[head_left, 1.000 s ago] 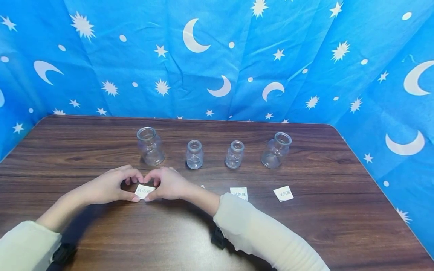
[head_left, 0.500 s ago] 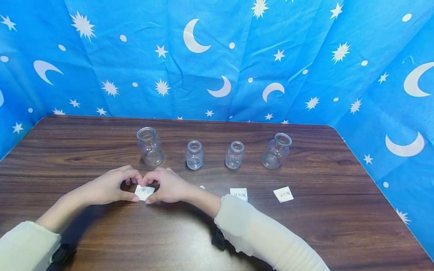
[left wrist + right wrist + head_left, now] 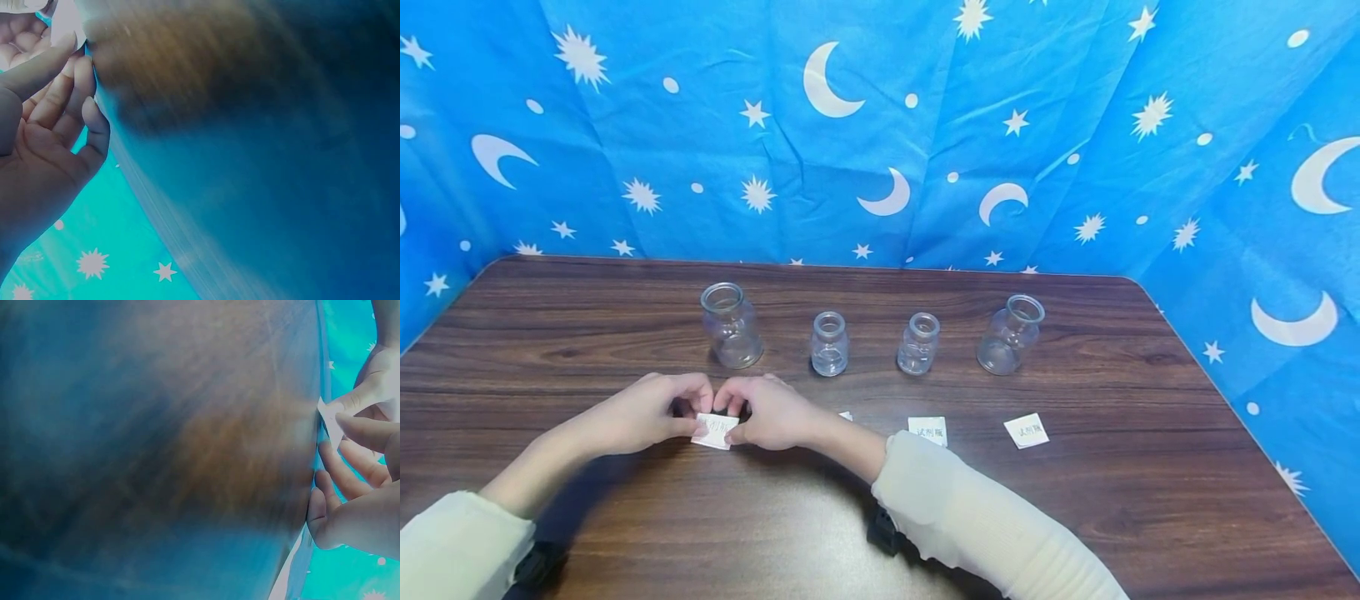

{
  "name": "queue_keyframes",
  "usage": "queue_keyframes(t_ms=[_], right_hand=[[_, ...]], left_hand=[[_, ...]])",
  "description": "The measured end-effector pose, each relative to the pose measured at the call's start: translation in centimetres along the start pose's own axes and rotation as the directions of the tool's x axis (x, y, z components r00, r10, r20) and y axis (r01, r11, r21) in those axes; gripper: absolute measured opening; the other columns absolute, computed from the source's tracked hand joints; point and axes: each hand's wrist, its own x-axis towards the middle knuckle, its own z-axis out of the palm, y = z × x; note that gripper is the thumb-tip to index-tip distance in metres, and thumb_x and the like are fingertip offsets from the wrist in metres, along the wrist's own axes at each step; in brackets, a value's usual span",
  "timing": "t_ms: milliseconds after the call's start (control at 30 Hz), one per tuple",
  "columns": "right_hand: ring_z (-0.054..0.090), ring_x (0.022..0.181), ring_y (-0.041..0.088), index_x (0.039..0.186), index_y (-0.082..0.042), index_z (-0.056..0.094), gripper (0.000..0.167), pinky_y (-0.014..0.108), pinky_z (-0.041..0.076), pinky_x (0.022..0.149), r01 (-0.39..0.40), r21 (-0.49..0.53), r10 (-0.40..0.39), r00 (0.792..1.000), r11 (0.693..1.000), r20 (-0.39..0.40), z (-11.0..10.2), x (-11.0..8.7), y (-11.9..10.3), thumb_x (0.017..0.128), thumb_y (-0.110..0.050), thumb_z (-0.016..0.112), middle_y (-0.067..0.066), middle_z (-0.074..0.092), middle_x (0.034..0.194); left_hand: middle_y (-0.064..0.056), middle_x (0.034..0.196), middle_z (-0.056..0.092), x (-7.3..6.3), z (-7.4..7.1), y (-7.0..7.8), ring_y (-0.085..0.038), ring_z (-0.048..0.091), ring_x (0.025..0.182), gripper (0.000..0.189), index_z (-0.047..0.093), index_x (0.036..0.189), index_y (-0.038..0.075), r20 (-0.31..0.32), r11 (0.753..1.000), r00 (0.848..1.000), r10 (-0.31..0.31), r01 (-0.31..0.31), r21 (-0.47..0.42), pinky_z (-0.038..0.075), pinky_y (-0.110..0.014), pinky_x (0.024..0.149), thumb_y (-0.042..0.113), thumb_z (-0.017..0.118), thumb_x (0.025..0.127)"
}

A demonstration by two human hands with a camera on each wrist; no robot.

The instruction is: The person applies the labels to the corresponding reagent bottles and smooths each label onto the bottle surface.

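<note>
A small white paper label (image 3: 715, 430) with printed characters is held between both hands in front of the left large jar. My left hand (image 3: 651, 414) pinches its left side, thumb on the near face and fingers behind. On the opposite side, my right hand (image 3: 772, 412) pinches the label's right edge. In the left wrist view the thumb presses on the white label (image 3: 66, 24). The right wrist view shows the label (image 3: 330, 423) edge-on between thumb and fingers. Fingers hide the label's upper corners and back.
Two large glass jars (image 3: 733, 335) (image 3: 1009, 340) and two small ones (image 3: 830, 346) (image 3: 918, 345) stand in a row on the wooden table (image 3: 1112, 500). More labels (image 3: 928, 428) (image 3: 1027, 430) lie in front; one (image 3: 847, 415) is mostly behind the right forearm. A blue curtain (image 3: 880, 125) surrounds the table.
The label has shifted slightly left and toward the person, and it now tilts more upright. Both hands have drawn their thumbs and fingers closer around its edges. The jars stay put.
</note>
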Motion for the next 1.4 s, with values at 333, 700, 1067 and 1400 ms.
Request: queue_keyframes(t_ms=[333, 700, 1067, 1400], right_hand=[[0.048, 0.065, -0.003, 0.083, -0.01, 0.063, 0.013, 0.01, 0.036, 0.065, 0.022, 0.062, -0.02, 1.0, 0.998, -0.022, -0.2, -0.1, -0.2, 0.076, 0.001, 0.067, -0.007, 0.059, 0.069], [0.052, 0.062, 0.0, 0.081, -0.004, 0.065, 0.012, 0.015, 0.039, 0.061, 0.017, 0.311, 0.004, 0.998, 0.95, -0.067, -1.5, -0.8, -0.2, 0.076, 0.007, 0.066, -0.003, 0.061, 0.067], [0.058, 0.067, 0.01, 0.092, 0.006, 0.062, 0.014, 0.034, 0.051, 0.067, 0.144, 0.604, -0.1, 0.989, 0.784, -0.106, -5.1, -3.9, 1.1, 0.079, 0.007, 0.063, 0.009, 0.063, 0.076], [0.056, 0.071, 0.013, 0.095, 0.007, 0.059, 0.018, 0.024, 0.045, 0.063, 0.257, 0.61, -0.192, 0.966, 0.749, -0.172, -7.3, -6.8, 2.1, 0.078, 0.009, 0.063, 0.011, 0.061, 0.077]], left_hand=[[0.012, 0.074, 0.056, -0.5, -0.1, 0.3, -0.003, 0.049, 0.069, 0.022, 0.052, 0.08, 0.017, -0.008, 0.999, 0.999, 0.05, -0.05, -0.016, 0.041, -0.023, 0.058, 0.003, 0.068, 0.079], [0.013, 0.077, 0.061, -0.8, -1.4, 1.4, -0.003, 0.054, 0.073, 0.015, 0.055, 0.085, 0.016, -0.064, 0.995, 0.995, 0.071, -0.075, -0.06, 0.042, -0.025, 0.061, 0.007, 0.066, 0.082], [0.005, 0.075, 0.062, -0.2, -1.3, 4.9, -0.012, 0.059, 0.066, 0.009, 0.056, 0.091, 0.01, -0.177, 0.961, 0.982, 0.071, -0.115, -0.252, 0.046, -0.026, 0.057, 0.006, 0.062, 0.086], [0.001, 0.073, 0.062, 0.8, -0.2, 8.3, -0.018, 0.06, 0.064, 0.01, 0.057, 0.093, 0.007, -0.277, 0.936, 0.961, -0.001, -0.097, -0.339, 0.047, -0.027, 0.055, 0.004, 0.062, 0.085]])
